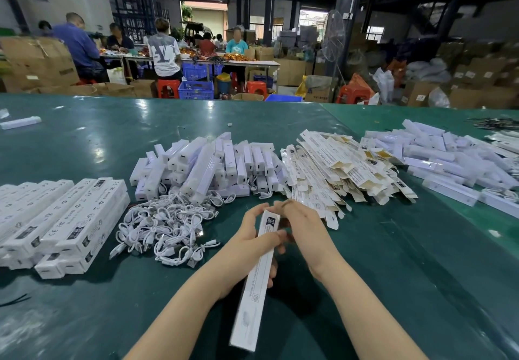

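A long white printed box (257,284) is held above the green table (393,275), its far end pointing away from me. My left hand (247,244) grips the box around its upper half, fingers curled round it. My right hand (302,227) pinches the far end of the box with its fingertips. The end flap itself is hidden by my fingers.
Closed white boxes (64,225) are stacked at the left. White cables (165,230) lie in a heap beside them. White light bars (207,166) are piled behind, flat unfolded cartons (337,168) at centre right, more bars (449,160) at far right. People work at tables in the background.
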Tool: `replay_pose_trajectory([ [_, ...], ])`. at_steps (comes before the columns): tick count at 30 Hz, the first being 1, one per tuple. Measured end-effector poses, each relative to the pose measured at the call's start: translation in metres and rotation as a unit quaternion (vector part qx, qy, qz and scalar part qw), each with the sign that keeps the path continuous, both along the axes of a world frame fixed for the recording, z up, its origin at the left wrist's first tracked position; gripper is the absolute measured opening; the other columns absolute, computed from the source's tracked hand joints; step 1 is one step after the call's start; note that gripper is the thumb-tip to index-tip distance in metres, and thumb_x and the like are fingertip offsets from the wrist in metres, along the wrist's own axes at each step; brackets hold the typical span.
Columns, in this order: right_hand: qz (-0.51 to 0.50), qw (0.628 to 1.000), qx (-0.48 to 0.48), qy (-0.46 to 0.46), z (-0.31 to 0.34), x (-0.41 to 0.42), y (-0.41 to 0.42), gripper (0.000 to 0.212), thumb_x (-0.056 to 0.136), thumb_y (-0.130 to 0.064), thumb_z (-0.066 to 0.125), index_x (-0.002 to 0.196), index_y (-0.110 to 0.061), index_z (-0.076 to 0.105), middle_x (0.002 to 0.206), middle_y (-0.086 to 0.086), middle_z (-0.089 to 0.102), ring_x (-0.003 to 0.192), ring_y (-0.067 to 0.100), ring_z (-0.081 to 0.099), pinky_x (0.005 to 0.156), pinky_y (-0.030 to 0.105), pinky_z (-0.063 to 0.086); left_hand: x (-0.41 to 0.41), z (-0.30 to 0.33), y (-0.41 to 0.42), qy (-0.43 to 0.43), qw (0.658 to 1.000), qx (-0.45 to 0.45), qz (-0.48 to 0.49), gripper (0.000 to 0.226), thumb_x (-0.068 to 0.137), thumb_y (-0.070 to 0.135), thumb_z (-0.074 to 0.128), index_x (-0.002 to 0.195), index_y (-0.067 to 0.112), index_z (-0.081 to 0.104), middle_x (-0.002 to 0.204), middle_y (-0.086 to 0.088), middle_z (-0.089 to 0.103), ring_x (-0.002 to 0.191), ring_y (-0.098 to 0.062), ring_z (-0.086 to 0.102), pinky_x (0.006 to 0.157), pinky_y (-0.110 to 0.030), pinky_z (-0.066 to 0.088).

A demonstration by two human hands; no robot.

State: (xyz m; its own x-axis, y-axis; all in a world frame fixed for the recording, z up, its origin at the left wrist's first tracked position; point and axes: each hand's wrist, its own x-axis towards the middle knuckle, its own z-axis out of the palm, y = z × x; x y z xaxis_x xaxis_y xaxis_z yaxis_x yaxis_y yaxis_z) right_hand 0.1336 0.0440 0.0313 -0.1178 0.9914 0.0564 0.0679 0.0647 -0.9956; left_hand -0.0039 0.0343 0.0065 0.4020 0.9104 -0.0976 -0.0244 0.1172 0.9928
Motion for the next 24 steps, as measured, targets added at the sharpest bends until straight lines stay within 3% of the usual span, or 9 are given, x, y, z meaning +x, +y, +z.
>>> replay_pose_trajectory([
  [3,0.004,0.999,0.032,-0.026,-0.001,0.002,0.002,0.031,0.095,-0.018,0.051,0.072,-0.027,0.069,0.082,0.008,0.066,0.051,0.0,0.059,0.054,0.012,0.047,-0.001,-0.001,0.0,-0.017,0.999,-0.028,0.004,0.06,0.079,0.036,0.068,0.125,0.058,0.036,0.076,-0.001,0.061,0.053,-0.02,0.056,0.05,-0.031,0.05],
  [5,0.031,0.999,0.02,-0.022,-0.004,0.004,0.003,0.021,0.094,-0.015,0.056,0.076,-0.019,0.066,0.064,0.005,0.063,0.051,0.006,0.059,0.055,0.015,0.048,0.0,-0.002,-0.001,-0.023,0.999,-0.039,0.012,0.068,0.074,0.036,0.07,0.127,0.059,0.033,0.071,0.0,0.06,0.051,-0.02,0.054,0.048,-0.03,0.048],
  [7,0.048,0.999,-0.008,-0.001,-0.007,0.002,0.004,0.012,0.093,-0.015,0.06,0.083,-0.017,0.066,0.064,-0.004,0.063,0.056,0.012,0.059,0.058,0.021,0.051,0.002,-0.001,0.001,-0.02,0.998,-0.046,0.041,0.076,0.072,0.038,0.072,0.132,0.054,0.029,0.067,-0.001,0.061,0.05,-0.02,0.054,0.046,-0.028,0.046],
  [9,0.019,0.997,-0.029,0.063,-0.008,0.001,0.006,0.012,0.093,-0.011,0.06,0.086,-0.016,0.069,0.073,-0.001,0.069,0.061,0.011,0.061,0.058,0.022,0.052,0.0,0.004,0.005,-0.053,0.992,-0.084,0.073,0.068,0.083,0.034,0.069,0.139,0.039,0.031,0.073,-0.006,0.065,0.05,-0.02,0.055,0.044,-0.026,0.045],
  [11,-0.025,0.983,-0.044,0.176,-0.006,0.004,0.01,0.012,0.094,-0.006,0.058,0.09,-0.011,0.068,0.076,0.003,0.072,0.06,0.009,0.064,0.056,0.02,0.052,-0.007,0.012,0.008,-0.148,0.973,-0.169,0.046,0.06,0.085,0.041,0.061,0.137,0.018,0.041,0.092,-0.016,0.069,0.054,-0.023,0.06,0.044,-0.025,0.049],
  [14,-0.079,0.952,-0.048,0.292,-0.002,0.016,0.017,0.012,0.096,-0.004,0.053,0.096,-0.008,0.065,0.079,0.0,0.073,0.068,0.008,0.068,0.064,0.02,0.055,-0.019,0.02,0.003,-0.255,0.935,-0.245,-0.035,0.049,0.085,0.036,0.058,0.127,0.011,0.062,0.113,-0.022,0.069,0.061,-0.025,0.065,0.046,-0.026,0.054],
  [17,-0.099,0.963,-0.036,0.249,-0.004,0.018,0.018,0.015,0.098,-0.007,0.053,0.097,-0.013,0.066,0.09,-0.001,0.073,0.082,0.011,0.068,0.073,0.025,0.054,-0.016,0.017,0.0,-0.255,0.94,-0.223,-0.045,0.037,0.08,0.019,0.068,0.116,0.014,0.073,0.111,-0.016,0.071,0.062,-0.017,0.061,0.045,-0.019,0.051],
  [21,-0.063,0.985,-0.024,0.161,-0.007,0.012,0.015,0.016,0.093,-0.018,0.063,0.109,-0.021,0.062,0.1,0.003,0.074,0.084,0.013,0.072,0.067,0.022,0.054,-0.013,0.014,0.001,-0.184,0.97,-0.16,-0.007,0.041,0.085,0.029,0.068,0.125,0.028,0.066,0.099,-0.007,0.07,0.073,-0.017,0.06,0.055,-0.023,0.05],
  [24,-0.053,0.971,-0.04,0.231,-0.004,0.016,0.016,0.022,0.096,-0.008,0.056,0.113,-0.02,0.063,0.098,0.004,0.076,0.082,0.015,0.073,0.066,0.022,0.056,-0.016,0.012,0.003,-0.145,0.984,-0.101,0.014,0.041,0.091,0.013,0.064,0.126,0.035,0.063,0.1,-0.009,0.07,0.076,-0.018,0.063,0.062,-0.03,0.053],
])
